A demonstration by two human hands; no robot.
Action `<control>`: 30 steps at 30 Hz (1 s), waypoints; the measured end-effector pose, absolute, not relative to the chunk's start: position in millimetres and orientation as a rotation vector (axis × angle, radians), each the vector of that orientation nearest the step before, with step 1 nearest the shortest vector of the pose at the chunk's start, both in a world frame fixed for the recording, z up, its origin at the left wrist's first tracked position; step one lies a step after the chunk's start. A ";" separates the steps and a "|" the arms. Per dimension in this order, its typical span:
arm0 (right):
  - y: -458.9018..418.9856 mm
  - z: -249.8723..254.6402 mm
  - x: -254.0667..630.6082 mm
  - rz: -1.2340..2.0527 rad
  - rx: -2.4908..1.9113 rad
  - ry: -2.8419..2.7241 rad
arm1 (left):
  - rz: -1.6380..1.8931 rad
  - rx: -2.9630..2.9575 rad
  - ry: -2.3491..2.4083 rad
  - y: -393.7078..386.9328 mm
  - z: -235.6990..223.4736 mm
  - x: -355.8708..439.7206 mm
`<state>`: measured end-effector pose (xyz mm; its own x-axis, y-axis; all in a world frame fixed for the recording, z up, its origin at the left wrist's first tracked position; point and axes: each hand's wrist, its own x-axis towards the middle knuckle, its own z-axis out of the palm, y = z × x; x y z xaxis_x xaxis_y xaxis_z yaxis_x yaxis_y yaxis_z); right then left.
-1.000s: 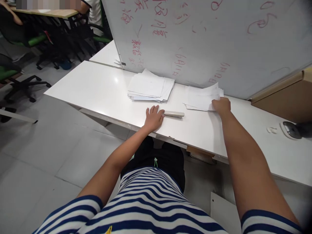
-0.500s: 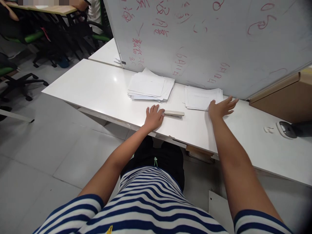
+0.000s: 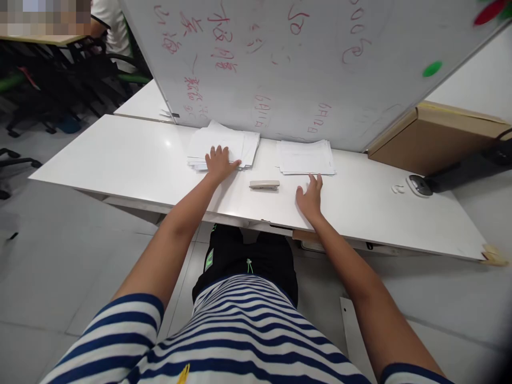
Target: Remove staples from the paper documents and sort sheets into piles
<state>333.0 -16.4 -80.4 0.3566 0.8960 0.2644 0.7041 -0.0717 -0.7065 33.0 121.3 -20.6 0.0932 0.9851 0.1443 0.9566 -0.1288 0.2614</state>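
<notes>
On the white desk [image 3: 132, 154] lie two stacks of paper. My left hand [image 3: 220, 162] rests over the front edge of the larger, uneven left paper stack [image 3: 248, 144], fingers spread. Just in front of the neater right paper stack [image 3: 306, 157] is my right hand [image 3: 311, 198], with fingers apart and nothing in them. Its fingertips are close to the stack's front edge; whether they touch it I cannot tell. A cream stapler [image 3: 264, 185] lies flat between my two hands, touched by neither.
A whiteboard [image 3: 280, 69] with red writing stands upright along the desk's back. A cardboard box [image 3: 436, 128] and a black-and-white device [image 3: 420, 185] are at the right. A small white item [image 3: 398, 189] lies beside the device. Office chairs and a seated person are at the far left.
My left hand has left the stapler and moved onto the left paper stack. My right hand has come off the right stack's edge to in front of it. The view has shifted right.
</notes>
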 end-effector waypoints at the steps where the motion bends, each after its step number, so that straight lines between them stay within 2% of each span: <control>1: -15.8 -80.6 333.1 0.299 -1.818 -1.412 | 0.394 2.235 2.001 125.4 -22.9 32.0; 14: -14.5 -82.7 332.8 0.233 -1.798 -1.428 | 0.547 2.011 2.075 138.2 -21.0 14.5; 20: -15.4 -79.4 331.5 0.269 -1.810 -1.385 | 0.889 1.848 2.061 128.5 -17.6 0.5; 24: -17.9 -72.6 332.3 0.249 -1.729 -1.365 | 1.191 1.707 1.782 99.2 -8.8 -2.4; 27: -31.0 -58.9 316.9 0.275 -1.572 -1.343 | 1.263 1.679 1.667 56.1 -2.2 2.6; 30: -56.3 -39.2 281.4 0.635 -1.399 -1.206 | 1.120 1.986 1.660 1.4 -3.4 14.2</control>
